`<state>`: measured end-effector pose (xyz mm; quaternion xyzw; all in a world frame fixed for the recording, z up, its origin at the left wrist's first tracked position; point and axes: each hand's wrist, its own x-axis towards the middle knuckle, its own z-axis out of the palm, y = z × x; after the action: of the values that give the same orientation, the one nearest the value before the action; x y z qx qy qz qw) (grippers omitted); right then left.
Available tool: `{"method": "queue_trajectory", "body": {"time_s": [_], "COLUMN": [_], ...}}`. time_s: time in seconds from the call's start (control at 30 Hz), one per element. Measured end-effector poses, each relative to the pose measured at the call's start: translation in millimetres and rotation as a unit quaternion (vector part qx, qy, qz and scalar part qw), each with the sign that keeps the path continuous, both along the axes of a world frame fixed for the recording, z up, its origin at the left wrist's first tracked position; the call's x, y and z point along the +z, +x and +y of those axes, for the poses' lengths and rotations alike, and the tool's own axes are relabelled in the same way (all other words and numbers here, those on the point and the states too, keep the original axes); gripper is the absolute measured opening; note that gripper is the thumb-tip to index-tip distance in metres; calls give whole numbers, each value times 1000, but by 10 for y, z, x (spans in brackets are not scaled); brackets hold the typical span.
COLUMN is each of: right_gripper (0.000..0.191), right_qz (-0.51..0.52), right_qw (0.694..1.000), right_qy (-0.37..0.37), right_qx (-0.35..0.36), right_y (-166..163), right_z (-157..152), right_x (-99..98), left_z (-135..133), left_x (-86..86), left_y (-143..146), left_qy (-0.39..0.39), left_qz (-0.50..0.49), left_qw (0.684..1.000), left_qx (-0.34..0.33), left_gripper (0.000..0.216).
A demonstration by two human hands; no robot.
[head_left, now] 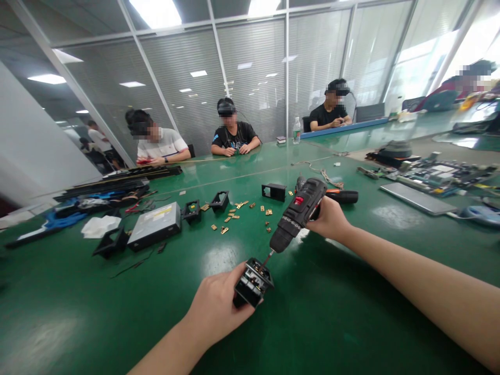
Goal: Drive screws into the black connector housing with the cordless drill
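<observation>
My left hand [221,302] is closed around a small black socket housing [253,284], tilted so that its side with brass-coloured metal parts faces up. In my right hand [330,219] is a black cordless drill [299,213] with a red switch, its handle mostly hidden behind its body. The drill's thin bit [266,259] slants down to the left and its tip meets the housing near the upper edge. Beyond the hands, several small brass pieces [234,216] lie scattered on the green table [156,312].
Black frames [220,201] and a black rectangular box [273,191] stand past the brass pieces. A silver disc drive [155,226] is at left. Circuit boards [441,174] and a flat silver device [417,199] lie at right. Several people sit around the table.
</observation>
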<state>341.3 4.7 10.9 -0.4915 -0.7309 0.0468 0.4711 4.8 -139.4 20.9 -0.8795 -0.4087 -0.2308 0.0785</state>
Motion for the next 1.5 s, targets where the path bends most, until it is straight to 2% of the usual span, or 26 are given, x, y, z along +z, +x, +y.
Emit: {"method": "queue_trajectory", "body": {"time_s": [0.3,1.5], "right_gripper": [37,38], "right_qz": [-6,2], "right_qw": [1000,1000], "right_qy": [-17,-6], "right_qx": [-3,-1], "right_y": [-18,-13], "right_z": [-12,11], "right_x": [24,5], "left_z": [-24,-5], "left_x": [1,21], "left_y": [-1,-10], "left_qy": [-13,-8], "left_qz": [-5,1], "left_qw": [1000,1000], "left_qx": [2,-5], "left_gripper": [57,58]}}
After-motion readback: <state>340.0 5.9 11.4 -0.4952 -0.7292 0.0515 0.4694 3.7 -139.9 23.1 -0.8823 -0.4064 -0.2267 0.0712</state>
